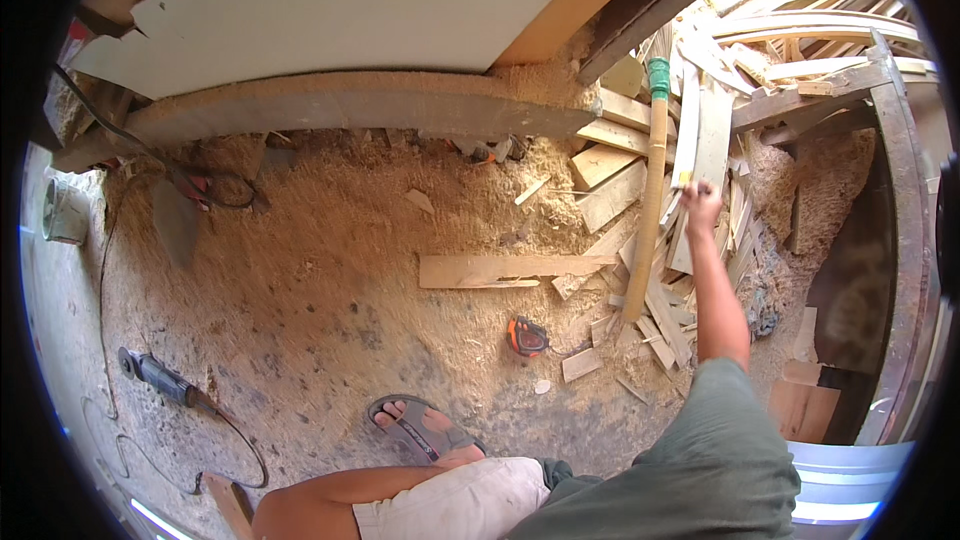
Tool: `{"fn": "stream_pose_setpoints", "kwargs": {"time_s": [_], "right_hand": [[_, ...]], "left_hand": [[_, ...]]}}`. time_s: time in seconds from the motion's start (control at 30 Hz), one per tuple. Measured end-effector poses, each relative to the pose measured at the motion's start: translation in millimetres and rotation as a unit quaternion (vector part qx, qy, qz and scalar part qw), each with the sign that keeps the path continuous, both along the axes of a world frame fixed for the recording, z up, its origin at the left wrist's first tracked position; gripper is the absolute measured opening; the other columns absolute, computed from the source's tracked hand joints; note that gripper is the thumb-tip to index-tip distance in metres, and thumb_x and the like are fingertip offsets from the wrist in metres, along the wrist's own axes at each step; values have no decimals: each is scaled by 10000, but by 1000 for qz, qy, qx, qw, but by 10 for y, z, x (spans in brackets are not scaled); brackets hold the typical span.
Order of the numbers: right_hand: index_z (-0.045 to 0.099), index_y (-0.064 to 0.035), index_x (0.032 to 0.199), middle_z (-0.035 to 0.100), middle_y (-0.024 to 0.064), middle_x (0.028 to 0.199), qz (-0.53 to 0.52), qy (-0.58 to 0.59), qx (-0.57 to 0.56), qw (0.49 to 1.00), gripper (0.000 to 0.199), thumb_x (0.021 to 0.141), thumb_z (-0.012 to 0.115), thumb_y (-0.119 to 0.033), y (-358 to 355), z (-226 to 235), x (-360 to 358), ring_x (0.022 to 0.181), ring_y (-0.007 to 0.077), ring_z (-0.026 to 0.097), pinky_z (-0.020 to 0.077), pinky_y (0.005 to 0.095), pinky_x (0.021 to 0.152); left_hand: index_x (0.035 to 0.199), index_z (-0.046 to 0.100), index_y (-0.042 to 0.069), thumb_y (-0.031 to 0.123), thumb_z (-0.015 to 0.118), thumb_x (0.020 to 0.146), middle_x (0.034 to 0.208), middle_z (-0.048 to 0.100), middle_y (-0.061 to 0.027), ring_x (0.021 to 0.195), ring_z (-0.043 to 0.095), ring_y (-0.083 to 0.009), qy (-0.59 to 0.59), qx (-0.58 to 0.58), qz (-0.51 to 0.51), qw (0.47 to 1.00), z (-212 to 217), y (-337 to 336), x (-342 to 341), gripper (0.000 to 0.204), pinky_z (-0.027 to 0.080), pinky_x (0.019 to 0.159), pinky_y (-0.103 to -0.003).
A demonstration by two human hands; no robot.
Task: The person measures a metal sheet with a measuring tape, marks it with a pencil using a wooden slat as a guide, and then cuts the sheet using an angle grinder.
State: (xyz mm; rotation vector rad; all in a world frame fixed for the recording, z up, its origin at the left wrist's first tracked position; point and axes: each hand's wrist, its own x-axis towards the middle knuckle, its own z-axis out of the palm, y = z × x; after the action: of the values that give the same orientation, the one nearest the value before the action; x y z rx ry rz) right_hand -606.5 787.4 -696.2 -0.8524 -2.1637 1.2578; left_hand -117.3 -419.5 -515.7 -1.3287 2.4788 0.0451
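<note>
My right hand (701, 206) reaches out over a heap of wood offcuts (690, 140) at the right and closes on the end of a pale, narrow wood strip (686, 130) that stands up out of the heap. A long stick with a green cap (652, 180) leans in the pile just left of that hand. My left hand is not in view. My bare leg and sandalled foot (420, 430) rest on the sawdust-covered floor below.
A flat board (505, 270) lies on the sawdust, with an orange and black tape measure (527, 336) near it. An angle grinder (155, 373) with its cable lies at the left. A large curved white panel (330, 15) stands behind. A small bucket (65, 212) sits far left.
</note>
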Motion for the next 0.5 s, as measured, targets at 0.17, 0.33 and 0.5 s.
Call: {"fn": "stream_pose_setpoints", "kwargs": {"time_s": [0.17,0.33,0.5], "right_hand": [[523,51,1226,625,76,931,15,76,-281,956,436,915,729,-173,-654,-86,747,706,158,618,553,319,605],[648,-21,962,608,31,783,37,-110,6,993,290,840,820,-220,-878,-67,-37,610,140,539,472,334,554],[734,17,1141,706,69,924,203,-85,-38,975,399,959,669,-332,-529,154,-743,792,220,667,528,394,660]], "left_hand": [[1549,416,65,146,706,929,1393,576,-177,1281,551,-332,19,-4,-16,1000,-92,-66,-27,689,447,1091,-452],[1554,411,73,129,699,923,1457,552,-166,1333,535,-328,65,-6,-31,997,-159,-81,-51,696,439,1120,-451],[1560,407,81,112,693,917,1521,528,-154,1385,519,-325,117,45,-19,992,-470,468,172,704,431,1150,-450]]}}
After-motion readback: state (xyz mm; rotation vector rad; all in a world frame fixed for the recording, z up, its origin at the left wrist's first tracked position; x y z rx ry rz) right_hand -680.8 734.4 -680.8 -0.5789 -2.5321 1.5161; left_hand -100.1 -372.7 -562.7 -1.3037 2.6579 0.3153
